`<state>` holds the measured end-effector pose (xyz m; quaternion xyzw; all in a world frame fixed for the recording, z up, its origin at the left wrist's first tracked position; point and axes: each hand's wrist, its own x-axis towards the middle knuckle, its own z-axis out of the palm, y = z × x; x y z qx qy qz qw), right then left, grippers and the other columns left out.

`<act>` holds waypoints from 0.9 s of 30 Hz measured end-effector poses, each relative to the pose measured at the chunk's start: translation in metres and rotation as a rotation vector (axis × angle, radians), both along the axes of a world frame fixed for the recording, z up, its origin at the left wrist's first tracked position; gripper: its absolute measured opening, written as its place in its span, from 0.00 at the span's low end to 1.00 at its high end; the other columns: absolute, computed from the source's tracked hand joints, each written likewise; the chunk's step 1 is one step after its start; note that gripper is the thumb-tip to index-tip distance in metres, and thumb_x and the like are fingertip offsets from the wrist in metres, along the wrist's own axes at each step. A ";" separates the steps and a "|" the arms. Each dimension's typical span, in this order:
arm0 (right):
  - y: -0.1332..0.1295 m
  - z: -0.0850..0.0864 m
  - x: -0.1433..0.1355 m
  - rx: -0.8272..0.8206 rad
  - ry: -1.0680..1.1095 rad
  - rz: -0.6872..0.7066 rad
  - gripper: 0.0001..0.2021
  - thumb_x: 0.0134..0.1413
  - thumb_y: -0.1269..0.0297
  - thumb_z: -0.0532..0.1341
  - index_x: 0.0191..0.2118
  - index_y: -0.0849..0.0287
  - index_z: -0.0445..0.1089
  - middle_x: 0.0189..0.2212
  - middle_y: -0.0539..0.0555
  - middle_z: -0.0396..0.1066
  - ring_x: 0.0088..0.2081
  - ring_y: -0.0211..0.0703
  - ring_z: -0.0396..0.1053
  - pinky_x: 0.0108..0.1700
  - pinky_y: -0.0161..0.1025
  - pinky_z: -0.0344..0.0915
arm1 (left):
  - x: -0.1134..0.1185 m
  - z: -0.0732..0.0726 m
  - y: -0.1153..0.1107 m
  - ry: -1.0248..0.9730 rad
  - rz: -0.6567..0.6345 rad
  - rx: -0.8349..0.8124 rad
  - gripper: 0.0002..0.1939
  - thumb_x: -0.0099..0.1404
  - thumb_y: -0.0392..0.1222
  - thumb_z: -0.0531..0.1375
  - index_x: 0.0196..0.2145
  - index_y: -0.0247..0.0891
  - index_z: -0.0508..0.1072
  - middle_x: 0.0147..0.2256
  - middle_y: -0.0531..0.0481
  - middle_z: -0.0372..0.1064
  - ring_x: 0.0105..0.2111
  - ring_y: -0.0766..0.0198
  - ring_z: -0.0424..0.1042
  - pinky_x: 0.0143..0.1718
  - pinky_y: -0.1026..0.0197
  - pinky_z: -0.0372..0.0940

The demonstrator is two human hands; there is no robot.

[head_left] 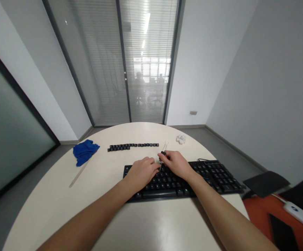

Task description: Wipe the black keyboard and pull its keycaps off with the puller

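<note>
My right hand (176, 163) is closed on a wire keycap puller (163, 153) with a short dark handle. Thin wire prongs stick out past its far end, and a thin pale line runs down toward the keys. Beside it, my left hand (143, 171) lies over the upper left of the black keyboard (164, 194), fingers stretched toward the puller's lower end. Whether those fingertips touch the wire is too small to tell. Behind the hands, removed black keycaps (141, 145) stand in a long row with a shorter row in front at the left.
A crumpled blue cloth (84, 152) lies at the left on the round white table (49, 205), beside a thin pale stick (78, 175). A crumpled white wad (181, 139) sits at the back right. An orange chair (258, 218) with a white power strip (301, 214) stands at the right.
</note>
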<state>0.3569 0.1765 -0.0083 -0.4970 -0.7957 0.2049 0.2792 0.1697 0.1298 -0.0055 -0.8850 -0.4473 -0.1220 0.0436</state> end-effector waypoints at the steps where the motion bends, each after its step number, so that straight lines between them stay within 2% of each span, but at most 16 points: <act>1: 0.000 0.000 0.000 0.003 -0.004 0.001 0.21 0.64 0.50 0.54 0.28 0.59 0.73 0.22 0.53 0.74 0.26 0.42 0.69 0.29 0.36 0.56 | 0.000 -0.001 0.001 0.003 -0.006 -0.006 0.08 0.70 0.41 0.57 0.46 0.44 0.73 0.38 0.51 0.71 0.42 0.57 0.71 0.39 0.58 0.67; 5: 0.000 -0.001 0.000 0.012 -0.008 0.002 0.21 0.65 0.50 0.54 0.28 0.59 0.72 0.22 0.53 0.73 0.25 0.42 0.68 0.29 0.36 0.56 | -0.001 -0.003 0.001 -0.021 -0.036 -0.006 0.07 0.71 0.40 0.56 0.44 0.40 0.72 0.40 0.50 0.72 0.43 0.58 0.71 0.41 0.58 0.68; 16: 0.003 -0.003 0.002 0.000 -0.002 -0.010 0.22 0.65 0.50 0.53 0.27 0.59 0.72 0.21 0.52 0.72 0.25 0.42 0.68 0.30 0.37 0.56 | -0.008 -0.001 0.004 -0.212 -0.037 0.019 0.08 0.72 0.42 0.56 0.46 0.43 0.71 0.45 0.51 0.73 0.47 0.62 0.71 0.45 0.61 0.67; 20: 0.003 -0.003 0.002 0.002 -0.041 -0.002 0.23 0.65 0.49 0.53 0.28 0.59 0.73 0.21 0.53 0.73 0.25 0.43 0.68 0.30 0.37 0.55 | -0.022 0.009 0.015 -0.270 0.075 0.141 0.10 0.72 0.43 0.56 0.48 0.42 0.72 0.46 0.50 0.74 0.47 0.60 0.71 0.46 0.60 0.66; 24: 0.001 -0.001 0.001 0.020 -0.075 -0.020 0.23 0.65 0.48 0.53 0.28 0.59 0.72 0.22 0.53 0.73 0.25 0.43 0.68 0.29 0.37 0.54 | -0.044 0.022 0.037 -0.298 0.266 0.238 0.11 0.71 0.44 0.56 0.48 0.42 0.73 0.44 0.50 0.75 0.46 0.58 0.71 0.45 0.58 0.66; 27: -0.001 0.001 0.000 0.033 -0.090 -0.022 0.23 0.65 0.48 0.53 0.26 0.58 0.71 0.22 0.53 0.72 0.25 0.43 0.67 0.28 0.37 0.53 | -0.058 0.021 0.054 -0.248 0.345 0.260 0.11 0.72 0.44 0.55 0.48 0.43 0.74 0.46 0.48 0.74 0.48 0.56 0.68 0.43 0.58 0.65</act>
